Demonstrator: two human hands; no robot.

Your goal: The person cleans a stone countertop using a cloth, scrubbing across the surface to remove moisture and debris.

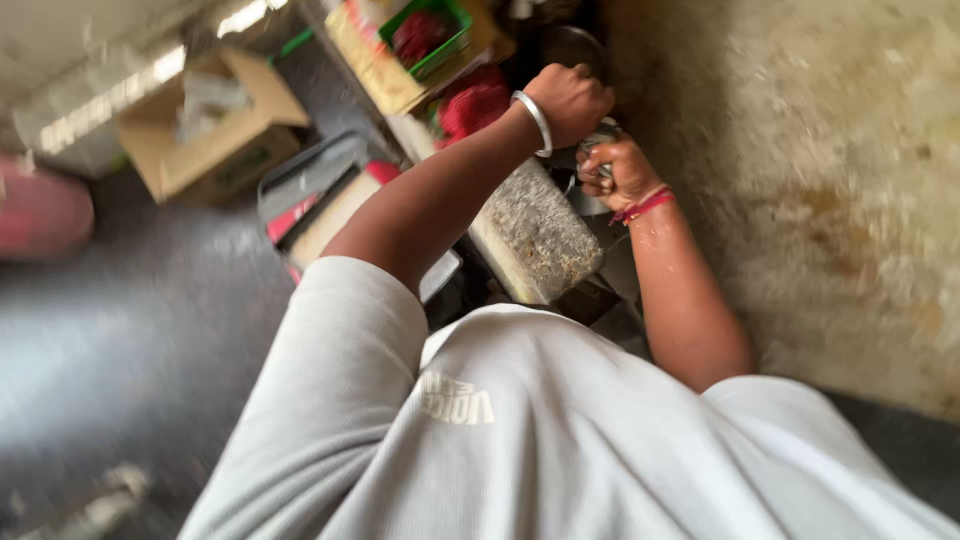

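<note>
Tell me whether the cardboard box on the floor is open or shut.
Open. The cardboard box has its flaps spread outward, and pale crumpled material shows inside. The picture is blurred, so what that material is cannot be told.

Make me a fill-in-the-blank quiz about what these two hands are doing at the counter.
1. The left hand wears a silver ____ on its wrist.
2. The right hand has a ____ thread tied around its wrist.
3. On the floor stands an open ____ box.
4. The green basket holds something ____ in colour.

Missing words: bangle; red; cardboard; red
</note>
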